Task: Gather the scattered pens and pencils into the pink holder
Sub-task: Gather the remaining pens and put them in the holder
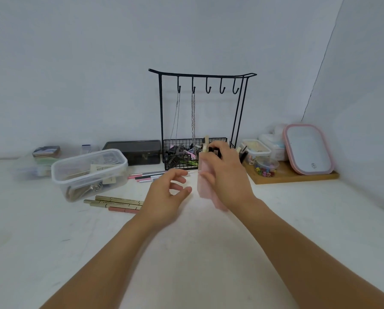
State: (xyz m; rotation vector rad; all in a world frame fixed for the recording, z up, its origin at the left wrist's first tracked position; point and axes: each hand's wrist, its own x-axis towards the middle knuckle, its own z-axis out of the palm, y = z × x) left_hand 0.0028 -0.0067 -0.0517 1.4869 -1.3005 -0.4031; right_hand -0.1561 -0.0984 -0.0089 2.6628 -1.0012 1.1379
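My right hand [227,175] grips the pink holder [205,188], tilted and lifted above the white table. A few pens [206,144] stick out of its top. My left hand [166,195] hovers just left of the holder with fingers spread, holding nothing. Several thin pink and grey pens [149,176] lie on the table behind the left hand. A cluster of gold pencils and one pink pencil [117,202] lies to the left of that hand.
A clear plastic box [89,172] stands at the left, a dark box [134,151] behind it. A black wire rack with hooks and basket [197,152] stands at the back centre. At the right, a wooden tray [298,175] carries small containers and a pink-rimmed mirror [308,149].
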